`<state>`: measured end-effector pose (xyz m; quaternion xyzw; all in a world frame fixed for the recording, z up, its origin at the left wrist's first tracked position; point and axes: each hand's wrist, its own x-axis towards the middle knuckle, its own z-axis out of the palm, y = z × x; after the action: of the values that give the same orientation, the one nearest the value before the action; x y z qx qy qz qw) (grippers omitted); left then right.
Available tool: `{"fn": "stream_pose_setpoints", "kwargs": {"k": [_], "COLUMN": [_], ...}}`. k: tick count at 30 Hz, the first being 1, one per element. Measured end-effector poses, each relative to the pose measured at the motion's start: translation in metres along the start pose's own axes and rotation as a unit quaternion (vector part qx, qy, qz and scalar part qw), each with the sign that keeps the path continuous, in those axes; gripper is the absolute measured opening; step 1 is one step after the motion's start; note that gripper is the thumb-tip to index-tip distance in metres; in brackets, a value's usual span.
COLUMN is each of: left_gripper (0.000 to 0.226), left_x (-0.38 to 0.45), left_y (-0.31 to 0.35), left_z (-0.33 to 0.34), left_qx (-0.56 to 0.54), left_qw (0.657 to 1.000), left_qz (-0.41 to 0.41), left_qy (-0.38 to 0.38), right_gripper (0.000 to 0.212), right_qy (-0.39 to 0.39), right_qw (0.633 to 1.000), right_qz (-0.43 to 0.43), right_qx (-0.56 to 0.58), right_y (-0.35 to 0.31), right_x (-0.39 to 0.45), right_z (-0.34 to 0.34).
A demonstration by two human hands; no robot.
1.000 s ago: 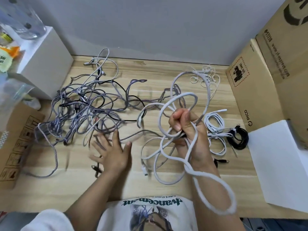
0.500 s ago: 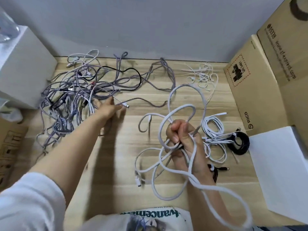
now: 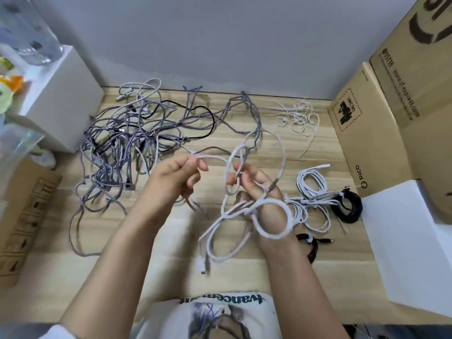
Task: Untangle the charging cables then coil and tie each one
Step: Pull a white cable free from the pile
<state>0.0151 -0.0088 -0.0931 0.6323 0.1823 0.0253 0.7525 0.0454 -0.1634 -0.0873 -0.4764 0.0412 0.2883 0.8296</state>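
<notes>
Cardboard boxes (image 3: 381,133) right, white box (image 3: 61,99) left, wooden table (image 3: 325,152).

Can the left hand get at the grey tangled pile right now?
Probably not at once: the left hand is pinching the white cable also held by the right hand. The grey tangle lies close beside it, unobstructed.

- You have a single view, from the camera on your head, looking forward and steeply down onto the bench (image 3: 305,152).
- It faces the grey wall (image 3: 220,40), which closes the far edge of the bench.
- It sits close: your hands fill the middle, just this side of the wall, and your shirt (image 3: 220,314) shows at the bottom edge.
- The wide lens bends the cardboard box (image 3: 401,99), right of the wall.
</notes>
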Motion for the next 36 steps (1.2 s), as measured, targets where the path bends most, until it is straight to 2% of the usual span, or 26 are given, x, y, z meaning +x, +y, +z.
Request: {"fn": "stream_pose_setpoints", "kwargs": {"k": [3, 5, 7, 9, 12, 14, 16, 18, 19, 21, 22, 24, 26, 28, 29, 33, 36], "left_gripper": [0.032, 0.035, 0.043, 0.044, 0.028, 0.025, 0.024, 0.024, 0.025, 0.026, 0.025, 0.021, 0.018, 0.016, 0.016, 0.016, 0.018], "left_x": [-0.002, -0.007, -0.012, -0.018, -0.025, -0.028, -0.031, -0.033, -0.035, -0.037, -0.038, -0.039, -0.040, -0.042, -0.042, -0.043, -0.046], "left_y": [0.000, 0.002, 0.001, 0.003, 0.005, 0.008, 0.010, 0.013, 0.013, 0.014, 0.015, 0.017, 0.019, 0.020, 0.020, 0.024, 0.027], "left_z": [-0.020, -0.030, -0.034, -0.031, -0.025, -0.020, -0.016, -0.013, -0.012, -0.010, -0.010, -0.007, -0.003, 0.001, 0.002, 0.002, 0.006], "left_qx": [-0.165, -0.181, -0.170, -0.154, -0.115, -0.088, -0.065, -0.046, -0.039, -0.022, -0.014, -0.007, -0.004, -0.004, -0.007, -0.016, -0.022], "left_qw": [0.980, 0.969, 0.970, 0.973, 0.978, 0.982, 0.984, 0.986, 0.987, 0.990, 0.991, 0.993, 0.994, 0.996, 0.996, 0.997, 0.998], "left_qz": [0.022, 0.045, 0.053, 0.057, 0.058, 0.061, 0.068, 0.077, 0.083, 0.094, 0.096, 0.095, 0.094, 0.091, 0.089, 0.078, 0.059], "left_qy": [0.111, 0.159, 0.164, 0.160, 0.162, 0.156, 0.149, 0.138, 0.129, 0.103, 0.090, 0.070, 0.051, 0.021, 0.010, 0.004, -0.010], "right_gripper": [0.017, 0.018, 0.017, 0.016, 0.017, 0.028, 0.039, 0.037, 0.031, 0.018, 0.013, 0.002, 0.008, 0.002, 0.005, 0.015, 0.023], "right_qy": [0.105, 0.149, 0.151, 0.122, 0.069, 0.048, 0.040, 0.049, 0.054, 0.052, 0.034, -0.008, -0.044, -0.075, -0.083, -0.091, -0.086], "right_qw": [0.994, 0.987, 0.984, 0.974, 0.932, 0.900, 0.846, 0.789, 0.792, 0.858, 0.893, 0.935, 0.945, 0.946, 0.948, 0.965, 0.965], "right_qz": [0.035, 0.059, 0.091, 0.130, 0.140, 0.127, 0.115, 0.050, -0.006, -0.101, -0.123, -0.116, -0.088, -0.056, -0.045, -0.001, -0.009], "right_qx": [0.025, 0.009, -0.037, -0.141, -0.327, -0.414, -0.519, -0.611, -0.607, -0.500, -0.431, -0.336, -0.311, -0.310, -0.303, -0.248, -0.249], "right_y": [0.014, 0.024, 0.032, 0.042, 0.053, 0.055, 0.050, 0.040, 0.035, 0.021, 0.015, 0.008, 0.009, 0.014, 0.016, 0.016, 0.016], "right_x": [0.005, 0.009, 0.013, 0.016, 0.015, 0.015, 0.013, 0.011, 0.009, 0.003, 0.000, -0.004, -0.006, -0.008, -0.010, -0.016, -0.017], "right_z": [-0.021, -0.032, -0.041, -0.051, -0.060, -0.064, -0.067, -0.065, -0.061, -0.045, -0.035, -0.017, -0.004, 0.005, 0.007, 0.009, 0.007]}}
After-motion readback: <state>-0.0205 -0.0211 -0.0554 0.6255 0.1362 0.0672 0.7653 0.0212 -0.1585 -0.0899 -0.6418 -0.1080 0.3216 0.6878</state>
